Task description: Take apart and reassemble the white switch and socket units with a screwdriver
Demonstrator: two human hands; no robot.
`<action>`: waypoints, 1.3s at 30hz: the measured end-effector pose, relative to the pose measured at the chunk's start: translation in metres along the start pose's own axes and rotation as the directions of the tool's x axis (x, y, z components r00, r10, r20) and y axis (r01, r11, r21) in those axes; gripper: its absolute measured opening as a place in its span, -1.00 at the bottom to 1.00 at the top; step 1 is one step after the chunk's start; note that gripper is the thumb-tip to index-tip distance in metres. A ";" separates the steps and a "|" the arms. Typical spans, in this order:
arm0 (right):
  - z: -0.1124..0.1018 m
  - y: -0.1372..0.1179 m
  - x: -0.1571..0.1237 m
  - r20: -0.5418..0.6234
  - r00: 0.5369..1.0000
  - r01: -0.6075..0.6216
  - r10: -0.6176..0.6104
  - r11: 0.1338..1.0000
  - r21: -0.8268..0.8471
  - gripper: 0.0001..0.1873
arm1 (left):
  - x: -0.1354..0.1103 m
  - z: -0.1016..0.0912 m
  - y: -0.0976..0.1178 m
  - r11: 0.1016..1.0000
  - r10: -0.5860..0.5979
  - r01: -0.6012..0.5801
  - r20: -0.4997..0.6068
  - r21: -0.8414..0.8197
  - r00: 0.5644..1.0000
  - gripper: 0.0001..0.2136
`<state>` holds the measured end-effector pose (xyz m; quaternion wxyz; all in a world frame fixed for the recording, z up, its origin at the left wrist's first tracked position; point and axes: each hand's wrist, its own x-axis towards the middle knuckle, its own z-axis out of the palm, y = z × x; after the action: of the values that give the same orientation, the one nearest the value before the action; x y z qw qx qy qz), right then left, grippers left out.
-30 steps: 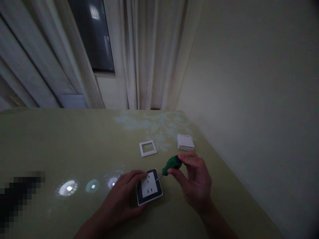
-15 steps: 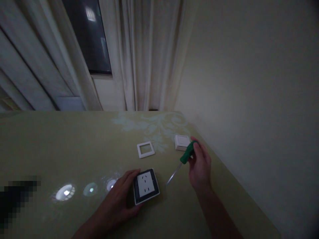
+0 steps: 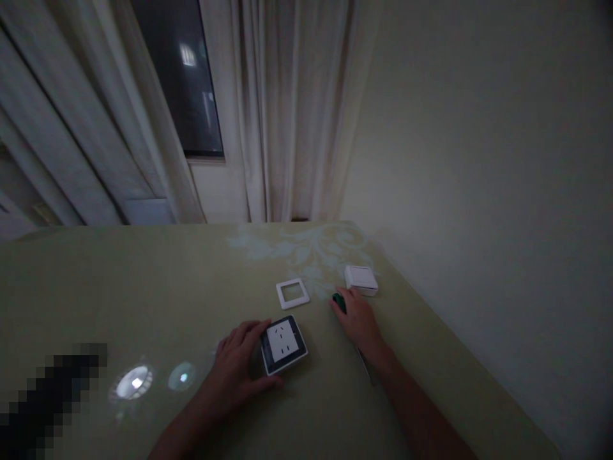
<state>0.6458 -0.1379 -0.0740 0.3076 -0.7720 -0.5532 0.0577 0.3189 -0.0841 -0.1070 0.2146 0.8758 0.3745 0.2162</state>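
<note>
A wall socket (image 3: 283,344) with a white face and a dark surround sits in a white box on the table, tilted slightly. My left hand (image 3: 234,367) is closed around its left side, fingertips at the upper corner and thumb along the lower edge. My right hand (image 3: 357,319) is low over the table, wrapped on the green handle of a screwdriver (image 3: 339,301). Its metal shaft shows below my wrist, pointing back toward me. Between and beyond the hands lies a white square frame (image 3: 285,303), flat. Just past my right fingers rests a white switch box (image 3: 361,278).
The green tabletop (image 3: 158,287) has a pale floral pattern near its far edge and bright lamp reflections at left. A plain wall (image 3: 479,160) runs along the right edge. Curtains (image 3: 272,128) and a dark window (image 3: 186,83) stand behind. A pixelated dark patch covers the lower left.
My right hand has lowered the screwdriver toward the table, left of the white switch box, and its shaft now points back under my wrist. My left hand stays at the socket. The view has shifted slightly.
</note>
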 end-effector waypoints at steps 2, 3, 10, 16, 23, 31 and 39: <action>-0.004 -0.007 0.003 0.022 0.998 0.069 -0.067 0.995 -0.072 -0.63 | 0.002 0.000 0.000 1.000 0.001 -0.001 0.009 -0.005 1.000 -0.13; -0.004 -0.013 0.007 0.049 0.992 0.120 -0.116 0.988 -0.097 -0.63 | 0.003 -0.001 0.000 1.000 0.006 -0.006 0.013 -0.008 1.000 -0.12; 0.013 -0.054 0.044 0.366 0.822 0.504 -0.438 0.857 -0.106 -0.75 | 0.009 -0.009 0.004 0.998 0.002 0.002 0.061 -0.064 0.998 -0.22; 0.018 -0.054 0.043 0.382 0.780 0.564 -0.495 0.821 -0.090 -0.63 | 0.010 -0.010 0.006 0.998 -0.012 0.016 0.071 -0.057 0.997 -0.22; 0.009 -0.038 0.016 0.214 0.877 0.444 -0.430 0.896 -0.019 -0.91 | 0.009 -0.010 0.010 0.999 -0.026 0.028 0.064 -0.030 0.998 -0.24; -0.010 -0.047 -0.037 0.083 0.937 0.327 -0.339 0.936 0.132 -0.95 | -0.002 0.018 0.033 0.997 -0.077 0.077 -0.002 -0.002 0.997 -0.02; 0.001 -0.072 -0.063 0.210 0.948 0.201 -0.240 0.961 0.189 -0.72 | -0.011 0.044 0.017 0.997 0.072 -0.068 -0.153 0.029 0.986 0.06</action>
<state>0.5624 -0.1791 -0.0519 0.3085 -0.6649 -0.6616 0.1579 0.3458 -0.1126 -0.1361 0.1668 0.8715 0.3616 0.2862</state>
